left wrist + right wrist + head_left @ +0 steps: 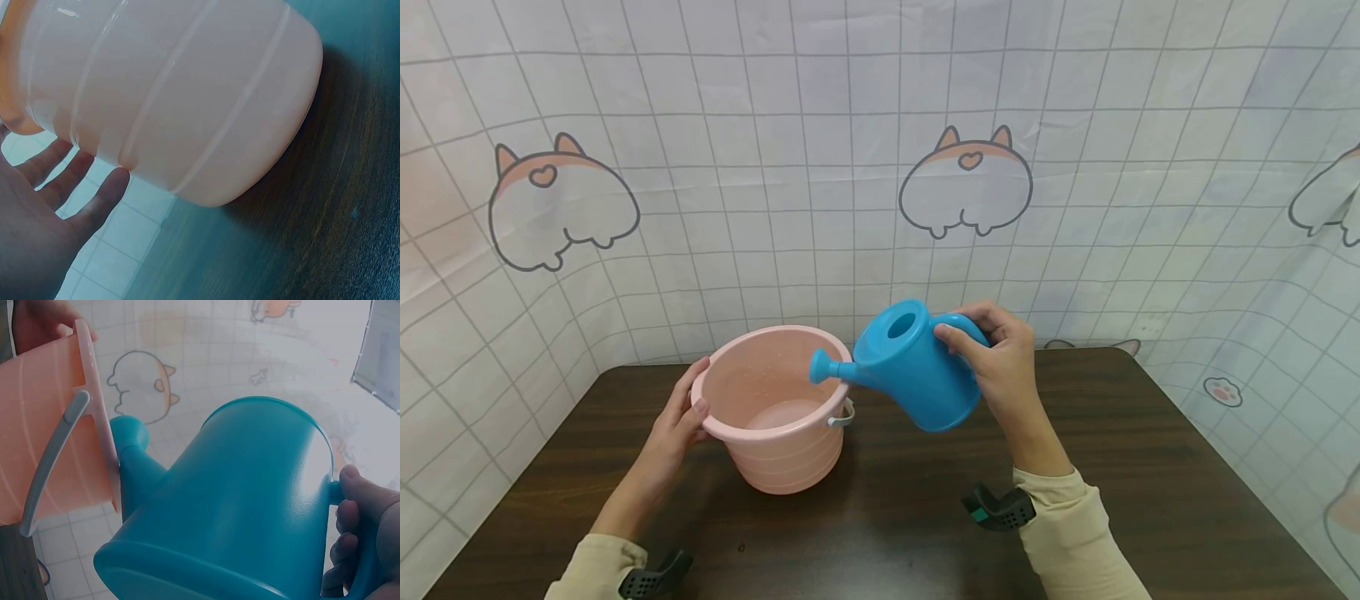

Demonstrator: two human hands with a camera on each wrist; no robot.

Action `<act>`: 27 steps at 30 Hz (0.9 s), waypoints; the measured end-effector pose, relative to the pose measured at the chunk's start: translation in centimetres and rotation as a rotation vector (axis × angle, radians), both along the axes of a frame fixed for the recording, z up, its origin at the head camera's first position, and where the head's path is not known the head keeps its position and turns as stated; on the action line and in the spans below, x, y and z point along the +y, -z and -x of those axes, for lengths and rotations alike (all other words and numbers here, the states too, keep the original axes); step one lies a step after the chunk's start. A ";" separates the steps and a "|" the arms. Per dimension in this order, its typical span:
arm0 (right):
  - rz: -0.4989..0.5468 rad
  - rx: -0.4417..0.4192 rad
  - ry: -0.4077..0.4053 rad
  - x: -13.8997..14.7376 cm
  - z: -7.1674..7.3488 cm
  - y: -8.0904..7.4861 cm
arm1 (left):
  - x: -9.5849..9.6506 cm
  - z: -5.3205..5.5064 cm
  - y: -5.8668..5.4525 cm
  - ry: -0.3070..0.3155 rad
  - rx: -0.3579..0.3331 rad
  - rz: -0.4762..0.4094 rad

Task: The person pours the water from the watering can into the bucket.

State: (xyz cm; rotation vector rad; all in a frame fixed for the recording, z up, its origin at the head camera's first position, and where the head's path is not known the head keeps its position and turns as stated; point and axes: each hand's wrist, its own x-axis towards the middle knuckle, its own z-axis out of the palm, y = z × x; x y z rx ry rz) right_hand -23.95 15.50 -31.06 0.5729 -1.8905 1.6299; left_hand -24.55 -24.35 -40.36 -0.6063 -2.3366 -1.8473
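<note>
A light pink plastic bucket (786,462) leans a little on the left half of the table, its mouth facing up and toward me. My left hand (674,425) grips the bucket at its left rim, fingertips against the outer wall in the left wrist view. With my right hand (1006,358) I hold a blue watering can (928,383) by its loop handle. The can is raised and tipped left, and its sprinkler head (822,367) hangs over the bucket's opening. Small shiny specks dot the bucket's inner wall; no stream shows at the spout.
A dark brown wooden table (910,533) lies beneath both hands. Behind it and at the sides hangs a white grid-patterned cloth (775,208) with corgi drawings. The bucket's grey handle (53,462) hangs down on the side facing the can.
</note>
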 end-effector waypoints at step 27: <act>0.000 -0.015 0.009 0.0 -0.1 -0.1 | 0.1 -0.1 -0.1 -0.025 -0.021 0.002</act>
